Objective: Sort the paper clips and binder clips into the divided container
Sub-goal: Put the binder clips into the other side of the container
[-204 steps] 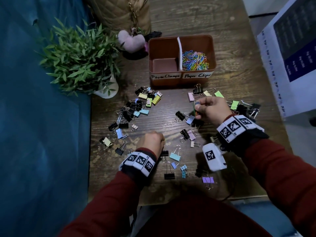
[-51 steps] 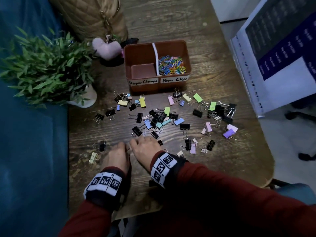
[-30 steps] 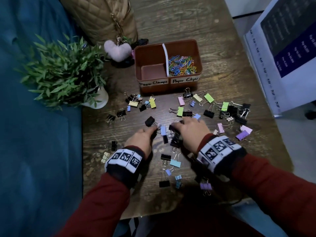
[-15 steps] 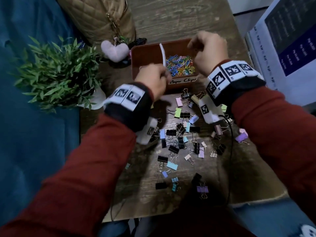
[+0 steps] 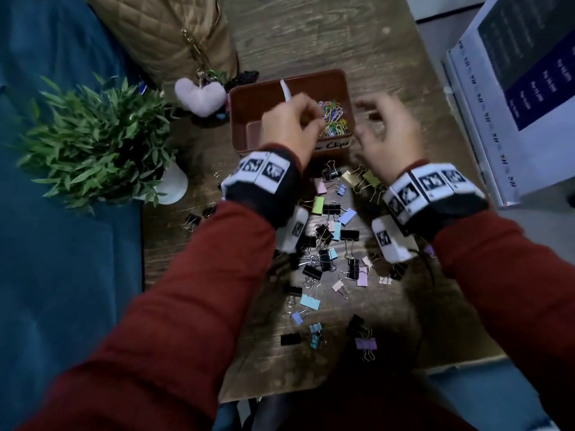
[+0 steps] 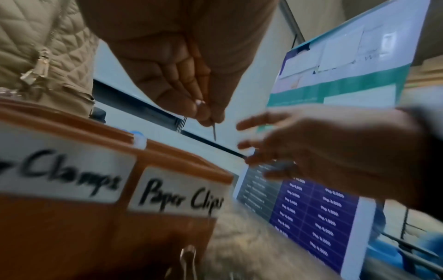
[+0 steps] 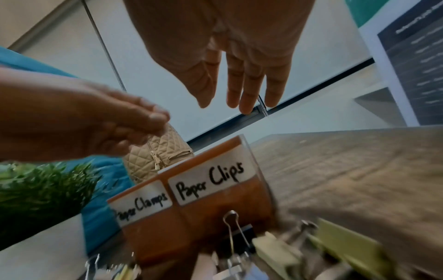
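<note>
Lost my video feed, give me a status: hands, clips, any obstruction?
Left hand pinching paper clips over the container. Right hand open, holding nothing. Binder clips all on the table. Nothing in the way.

The desk (image 5: 367,42) is seen to be of dark, rough-grained wood with a matt face. The container (image 5: 249,98) appears as smooth brown plastic with a faint sheen, and white paper labels (image 7: 210,180) are stuck on its front wall. The binder clips (image 5: 323,256) are shown with painted bodies and thin bright wire handles of metal; the paper clips (image 5: 334,118) look coated in glossy colours. A quilted beige bag (image 5: 161,32) of cloth with a gold metal zip is seen, and a fluffy pink heart (image 5: 199,94)
</note>
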{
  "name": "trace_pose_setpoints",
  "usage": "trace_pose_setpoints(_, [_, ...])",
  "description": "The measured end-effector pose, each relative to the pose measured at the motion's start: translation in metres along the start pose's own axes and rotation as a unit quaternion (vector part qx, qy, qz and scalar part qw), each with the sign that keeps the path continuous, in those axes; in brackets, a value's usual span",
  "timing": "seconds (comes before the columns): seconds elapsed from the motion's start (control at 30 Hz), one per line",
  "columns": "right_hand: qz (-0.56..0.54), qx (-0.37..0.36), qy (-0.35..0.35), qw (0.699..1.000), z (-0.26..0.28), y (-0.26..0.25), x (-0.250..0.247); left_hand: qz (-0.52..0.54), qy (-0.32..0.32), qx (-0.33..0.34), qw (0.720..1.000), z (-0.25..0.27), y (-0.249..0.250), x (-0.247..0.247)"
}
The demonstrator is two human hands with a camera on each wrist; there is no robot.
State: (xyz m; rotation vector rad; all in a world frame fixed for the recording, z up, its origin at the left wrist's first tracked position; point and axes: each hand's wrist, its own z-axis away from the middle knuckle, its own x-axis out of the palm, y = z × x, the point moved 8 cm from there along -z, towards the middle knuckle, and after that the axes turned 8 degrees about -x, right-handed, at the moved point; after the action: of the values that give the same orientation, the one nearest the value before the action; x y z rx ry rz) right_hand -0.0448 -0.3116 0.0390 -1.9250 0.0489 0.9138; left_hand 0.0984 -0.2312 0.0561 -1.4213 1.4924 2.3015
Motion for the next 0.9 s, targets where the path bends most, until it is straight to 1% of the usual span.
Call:
trace_pose_setpoints(0.03, [0.006,0.016,-0.013,1.0,0.012,0.004,-0.003,-0.006,0.005,0.0,1.0,-0.01,0.006,-0.001])
trace_pose_setpoints(0.1, [0.009,0.02,-0.039,0.999,0.035,0.007,-0.008,-0.04,0.005,-0.007,0.999,-0.02,0.008,-0.003])
trace_pose_setpoints(0.13, [0.001,0.015,-0.048,0.999,0.045,0.007,-0.01,-0.062,0.005,-0.008,0.998,-0.017,0.003,-0.006])
trace_pose_setpoints(0.2, [-0.025,0.024,-0.066,0.997,0.066,0.011,-0.01,-0.096,-0.008,-0.02,0.995,0.008,-0.017,-0.013])
trace_pose_setpoints(0.23, [-0.036,0.039,-0.08,0.995,0.077,0.017,-0.008,-0.115,-0.033,-0.046,0.992,0.028,-0.036,-0.012])
trace_pose_setpoints(0.27, [-0.047,0.059,-0.098,0.992,0.089,0.023,-0.004,-0.138,-0.074,-0.084,0.984,0.051,-0.06,-0.008])
trace_pose_setpoints(0.33, [-0.058,0.082,-0.148,0.984,0.114,0.032,0.008,-0.174,-0.173,-0.174,0.954,0.105,-0.111,0.005])
trace_pose_setpoints(0.37, [-0.055,0.083,-0.167,0.981,0.125,0.035,0.012,-0.185,-0.202,-0.207,0.939,0.128,-0.131,0.011])
trace_pose_setpoints(0.4, [-0.051,0.087,-0.183,0.978,0.133,0.037,0.017,-0.196,-0.207,-0.222,0.932,0.146,-0.146,0.013])
trace_pose_setpoints(0.43, [-0.051,0.097,-0.196,0.974,0.14,0.038,0.021,-0.204,-0.193,-0.221,0.934,0.158,-0.154,0.013])
trace_pose_setpoints(0.5, [-0.06,0.115,-0.213,0.968,0.15,0.039,0.026,-0.192,-0.142,-0.2,0.95,0.165,-0.16,0.01])
trace_pose_setpoints(0.53, [-0.054,0.117,-0.222,0.966,0.152,0.039,0.027,-0.18,-0.121,-0.193,0.957,0.165,-0.16,0.008])
trace_pose_setpoints(0.6, [-0.02,0.104,-0.244,0.964,0.152,0.037,0.029,-0.169,-0.099,-0.179,0.964,0.16,-0.161,0.008])
trace_pose_setpoints(0.7, [0.033,0.073,-0.257,0.963,0.147,0.034,0.028,-0.178,-0.097,-0.159,0.966,0.151,-0.16,0.013])
trace_pose_setpoints(0.83, [0.076,0.055,-0.227,0.969,0.142,0.036,0.016,-0.225,-0.118,-0.136,0.957,0.144,-0.16,0.021])
trace_pose_setpoints(0.9, [0.089,0.016,-0.23,0.969,0.144,0.028,0.015,-0.244,-0.128,-0.12,0.954,0.141,-0.158,0.023])
